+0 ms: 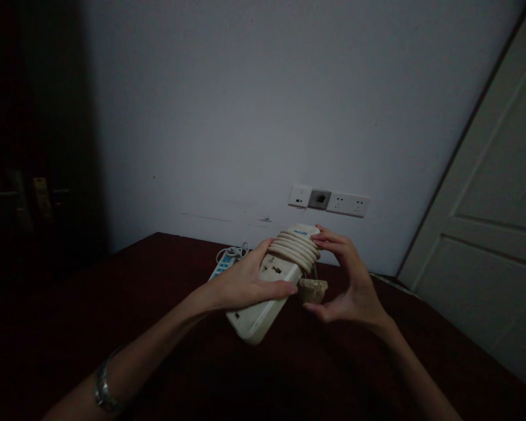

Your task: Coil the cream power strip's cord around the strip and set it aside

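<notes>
1. My left hand grips a cream power strip around its middle, thumb laid over the socket face and fingers curled behind it, lifted clear of the table.
2. The strip's own cord is wound in tight turns around the end farthest from my left fingers. My right hand has its fingertips resting on those turns, thumb spread low and apart, so this hand is open around the bundle rather than clamped.
3. The plug hangs on a short length of cord just below the coils, between my two thumbs; I cannot tell whether my right thumb touches it.
4. I see no boxes or bins near my fingers.
5. Beyond my left fingers a second strip with blue sockets lies on the dark red table with a loose white cable.
6. Past my right fingertips, a row of wall outlets sits low on the pale wall. A white door stands outward of my right hand; the room is dim.
</notes>
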`<state>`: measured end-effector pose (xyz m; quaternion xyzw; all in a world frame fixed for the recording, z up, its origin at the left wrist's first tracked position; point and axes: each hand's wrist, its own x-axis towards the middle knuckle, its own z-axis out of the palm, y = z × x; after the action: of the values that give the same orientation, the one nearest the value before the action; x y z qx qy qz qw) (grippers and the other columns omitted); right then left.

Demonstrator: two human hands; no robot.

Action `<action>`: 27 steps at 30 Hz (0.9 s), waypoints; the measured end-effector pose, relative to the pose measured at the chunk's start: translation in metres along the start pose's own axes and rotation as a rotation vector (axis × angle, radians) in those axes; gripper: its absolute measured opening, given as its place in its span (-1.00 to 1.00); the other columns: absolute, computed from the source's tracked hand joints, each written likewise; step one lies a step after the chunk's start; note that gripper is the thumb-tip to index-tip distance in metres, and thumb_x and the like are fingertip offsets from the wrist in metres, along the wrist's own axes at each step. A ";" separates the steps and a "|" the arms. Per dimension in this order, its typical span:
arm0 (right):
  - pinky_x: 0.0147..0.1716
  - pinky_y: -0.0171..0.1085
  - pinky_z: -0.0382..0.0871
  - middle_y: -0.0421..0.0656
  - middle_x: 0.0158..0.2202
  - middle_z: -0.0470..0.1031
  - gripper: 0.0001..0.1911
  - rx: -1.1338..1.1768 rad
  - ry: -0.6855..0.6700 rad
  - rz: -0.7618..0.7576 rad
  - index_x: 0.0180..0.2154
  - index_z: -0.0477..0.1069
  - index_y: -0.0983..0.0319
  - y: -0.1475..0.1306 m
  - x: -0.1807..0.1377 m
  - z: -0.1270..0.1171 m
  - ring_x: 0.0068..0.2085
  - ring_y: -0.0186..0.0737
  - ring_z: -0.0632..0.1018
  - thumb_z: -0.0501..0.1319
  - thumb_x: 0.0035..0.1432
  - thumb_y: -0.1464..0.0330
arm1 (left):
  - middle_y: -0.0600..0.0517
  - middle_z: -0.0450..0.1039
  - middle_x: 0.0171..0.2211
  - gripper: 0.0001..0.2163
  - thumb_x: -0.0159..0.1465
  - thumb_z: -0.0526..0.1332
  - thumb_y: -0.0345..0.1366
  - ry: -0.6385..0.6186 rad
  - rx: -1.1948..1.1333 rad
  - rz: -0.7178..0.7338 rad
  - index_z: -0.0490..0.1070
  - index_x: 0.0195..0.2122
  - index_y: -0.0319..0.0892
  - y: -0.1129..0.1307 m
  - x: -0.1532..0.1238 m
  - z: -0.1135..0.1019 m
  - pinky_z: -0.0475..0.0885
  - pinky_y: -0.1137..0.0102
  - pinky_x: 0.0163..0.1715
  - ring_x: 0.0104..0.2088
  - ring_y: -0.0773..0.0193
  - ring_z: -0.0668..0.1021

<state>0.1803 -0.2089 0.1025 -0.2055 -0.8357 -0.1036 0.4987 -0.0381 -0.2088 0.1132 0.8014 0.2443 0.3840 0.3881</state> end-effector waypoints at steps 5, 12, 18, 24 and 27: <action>0.13 0.11 0.12 -0.02 0.06 0.21 -0.16 -0.004 -0.014 0.010 0.07 0.13 0.14 0.002 -0.001 0.002 0.18 0.13 0.20 0.42 -0.28 0.29 | -0.14 0.31 0.04 -0.31 0.04 0.27 -0.22 0.060 0.065 -0.008 0.04 0.18 -0.21 0.003 0.000 0.001 0.28 0.14 0.01 -0.02 0.08 0.42; 0.20 0.08 -0.05 -0.02 0.29 -0.13 0.04 -0.001 -0.151 0.108 0.23 -0.11 0.12 0.001 0.000 -0.001 0.27 0.08 0.01 0.39 -0.21 0.21 | -0.15 0.30 0.05 -0.31 0.03 0.28 -0.21 0.090 0.110 0.047 0.06 0.18 -0.20 -0.002 0.001 0.001 0.26 0.14 0.03 -0.01 0.06 0.41; 0.15 0.06 0.07 -0.01 0.19 0.00 -0.08 0.099 -0.148 0.117 0.14 0.06 0.15 0.000 -0.002 -0.001 0.20 0.10 0.12 0.37 -0.27 0.17 | -0.15 0.28 0.08 -0.31 0.06 0.26 -0.17 0.004 0.083 0.010 0.04 0.19 -0.20 -0.003 0.002 0.008 0.27 0.16 0.02 0.02 0.06 0.39; 0.14 0.09 0.03 -0.01 0.02 0.14 -0.23 0.140 0.022 0.078 0.05 0.17 0.20 -0.001 -0.001 0.006 0.16 0.11 0.16 0.31 -0.26 0.21 | -0.10 0.37 -0.01 -0.29 0.08 0.24 -0.23 0.043 0.049 0.043 -0.05 0.23 -0.18 -0.007 0.003 0.020 0.34 0.22 -0.06 -0.08 0.12 0.46; 0.14 0.10 0.04 -0.01 0.02 0.17 -0.24 0.125 0.013 0.079 0.03 0.19 0.19 -0.003 0.000 0.004 0.15 0.12 0.17 0.33 -0.28 0.24 | -0.13 0.37 -0.02 -0.25 0.08 0.24 -0.23 0.036 0.038 0.040 -0.10 0.25 -0.20 -0.007 0.003 0.021 0.35 0.20 -0.07 -0.09 0.10 0.46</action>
<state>0.1759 -0.2096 0.1010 -0.2062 -0.8285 -0.0328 0.5196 -0.0204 -0.2121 0.1001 0.8064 0.2422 0.4013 0.3605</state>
